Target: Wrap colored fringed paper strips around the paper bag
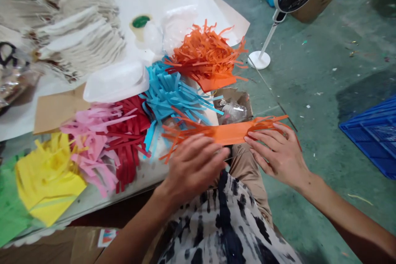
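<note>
**Both hands are lying on an orange fringed strip (230,133).**
The left hand (193,166), blurred, is covering the strip's left part with its fingers spread almost flat. The right hand (278,153) is resting straight fingertips (254,136) on the strip's right end. Whether either thumb is pinching from below cannot be told. The strip is reaching from the tabletop (89,200) edge out over the person's knee (244,166). Just beyond the strip a blue fringe pile (173,95) is lying, and farther beyond it an orange fringe pile (207,55) and a tape roll (140,23).
</note>
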